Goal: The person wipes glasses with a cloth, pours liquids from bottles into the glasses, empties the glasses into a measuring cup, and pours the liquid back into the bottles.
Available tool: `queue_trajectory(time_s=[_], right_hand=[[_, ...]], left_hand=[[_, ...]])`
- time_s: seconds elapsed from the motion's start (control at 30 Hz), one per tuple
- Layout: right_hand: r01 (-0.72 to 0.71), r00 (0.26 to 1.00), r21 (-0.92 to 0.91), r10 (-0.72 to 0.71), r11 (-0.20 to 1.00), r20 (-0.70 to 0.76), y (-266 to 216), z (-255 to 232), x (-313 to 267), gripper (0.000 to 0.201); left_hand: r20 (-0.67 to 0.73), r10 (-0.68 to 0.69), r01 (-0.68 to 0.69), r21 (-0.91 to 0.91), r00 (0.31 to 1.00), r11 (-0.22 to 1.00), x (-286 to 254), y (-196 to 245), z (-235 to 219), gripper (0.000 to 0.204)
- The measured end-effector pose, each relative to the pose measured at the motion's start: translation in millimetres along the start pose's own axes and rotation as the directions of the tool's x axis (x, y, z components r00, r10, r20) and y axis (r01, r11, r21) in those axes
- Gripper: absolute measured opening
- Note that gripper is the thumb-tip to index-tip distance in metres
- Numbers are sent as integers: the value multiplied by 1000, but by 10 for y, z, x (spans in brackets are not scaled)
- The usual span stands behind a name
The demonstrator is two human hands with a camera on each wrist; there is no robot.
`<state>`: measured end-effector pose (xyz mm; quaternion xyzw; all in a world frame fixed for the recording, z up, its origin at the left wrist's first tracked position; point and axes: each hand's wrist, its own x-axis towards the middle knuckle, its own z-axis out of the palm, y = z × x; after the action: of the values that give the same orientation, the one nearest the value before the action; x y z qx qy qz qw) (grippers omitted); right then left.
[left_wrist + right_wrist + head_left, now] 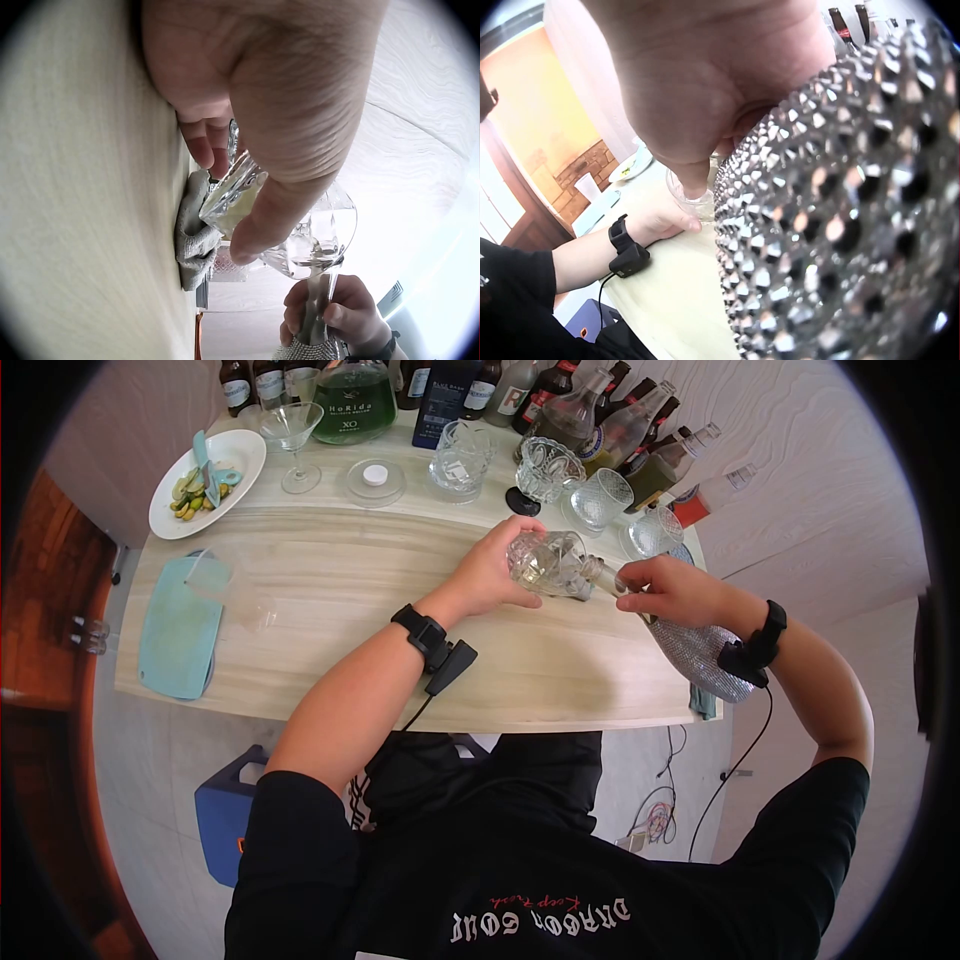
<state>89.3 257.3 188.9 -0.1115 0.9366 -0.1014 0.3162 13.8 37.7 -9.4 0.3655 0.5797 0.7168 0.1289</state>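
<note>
My left hand (492, 572) grips a clear patterned glass (548, 563), tilted over the table, with pale liquid inside. The right hand (672, 592) holds the neck of a studded silver bottle (700, 658), whose mouth meets the glass rim. In the left wrist view, the left thumb and fingers (259, 225) lie around the glass (319, 240), and the right hand (352, 315) is round the bottle neck. The studded body (840, 210) fills much of the right wrist view. A grey cloth (195, 240) lies beyond the glass.
Glasses (462, 460) and many bottles (620, 435) line the back. A green bottle (355, 405), a martini glass (290, 428) and a plate (250, 455) of food stand back left. At left are a transparent cup (235, 585) and a teal board (180, 630).
</note>
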Motion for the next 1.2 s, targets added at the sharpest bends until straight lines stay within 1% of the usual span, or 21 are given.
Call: queue_trajectory(time_s=[0.17, 0.23, 0.3, 0.37, 0.43, 0.5, 0.57, 0.63, 0.67, 0.73, 0.77, 0.8, 0.87, 0.93, 1.13, 1.2], right_hand=[[1, 1000, 21, -1, 1000, -16, -30, 3, -11, 34], [9, 999, 56, -6, 998, -43, -42, 19, -16, 29], [13, 999, 79, -9, 997, -52, -25, 36, -14, 30], [18, 998, 102, -12, 995, -61, 2, 48, -4, 30], [44, 996, 102, -37, 994, -76, 30, 57, 4, 30], [42, 997, 115, -33, 992, -74, 37, 65, 2, 30], [41, 997, 128, -31, 991, -73, 42, 75, 5, 30], [44, 996, 216, -27, 975, -80, 46, 89, 9, 30], [44, 996, 216, -28, 975, -80, 71, 96, 20, 30], [63, 996, 289, -44, 955, -74, 157, 119, 49, 29], [64, 996, 289, -44, 955, -73, 186, 139, 61, 29], [85, 994, 317, -58, 944, -95, 210, 157, 71, 32], [109, 990, 345, -71, 932, -119, 210, 166, 76, 34], [102, 992, 426, -59, 899, -114, 167, 172, 76, 32], [165, 984, 527, -104, 834, -144, 171, 195, 120, 26], [167, 984, 523, -105, 836, -146, 171, 187, 120, 26]], left_hand=[[-2, -19, 19, -9, 1000, 1000, -5, 40, -5, 86], [-6, -32, 32, -14, 999, 999, -7, 73, -7, 86], [-10, -46, 45, -19, 999, 999, -12, 93, -2, 86], [-45, -38, 40, 41, 998, 998, -16, 97, 0, 88], [-63, -35, 38, 58, 997, 998, -12, 79, 5, 88], [-79, -31, 37, 74, 996, 997, -9, 62, 12, 89], [-69, -40, 39, -16, 997, 999, -7, 45, 13, 88], [-63, -37, 35, -24, 997, 999, -13, 64, 13, 88], [-58, -33, 31, -31, 998, 999, -15, 73, 12, 87], [-57, -26, 24, -38, 998, 999, -12, 48, 17, 87], [-55, -19, 16, -46, 998, 999, -10, 35, 19, 87], [-56, -19, 17, -46, 998, 999, -8, 17, 19, 87], [-57, -16, 13, -57, 998, 998, 0, -20, 15, 86], [-58, -9, 5, -67, 998, 998, 0, -20, 21, 85], [-62, -18, 12, -91, 998, 996, -3, 14, 20, 85], [-65, -17, 11, -99, 998, 995, 1, 11, 20, 85]])
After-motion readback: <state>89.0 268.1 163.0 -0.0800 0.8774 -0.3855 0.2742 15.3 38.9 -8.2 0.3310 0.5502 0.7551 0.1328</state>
